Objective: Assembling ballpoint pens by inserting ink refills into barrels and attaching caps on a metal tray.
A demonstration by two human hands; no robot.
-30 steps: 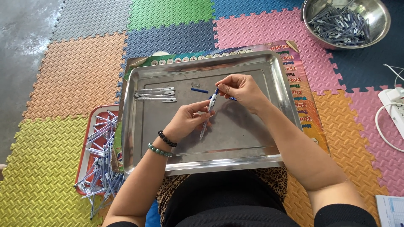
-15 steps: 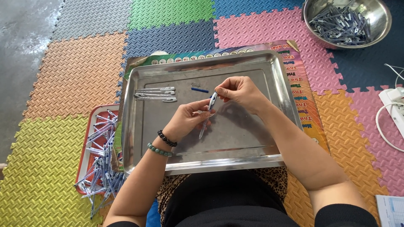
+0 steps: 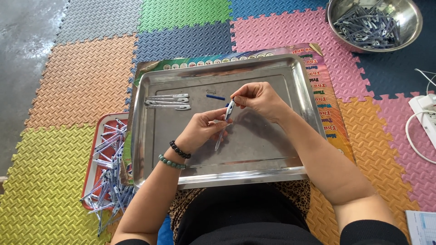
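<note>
Pen [image 3: 228, 113] pinched between both hands [image 3: 200, 131], over tray [image 3: 254, 163].

On the floor mats [image 3: 68, 86] a metal tray [image 3: 254, 159] lies before the person, three finished pens [image 3: 167, 101] in its far left part, a smaller tray of pens [image 3: 106, 172] to its left, a bowl of pens [image 3: 373, 20] far right behind it

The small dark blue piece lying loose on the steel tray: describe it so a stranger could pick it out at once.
Find the big steel tray on the foam mats. In its upper middle, right of the white clips laid side by side, lies a small dark blue piece, above the left hand. It alone lies loose, short and solid blue.
</note>
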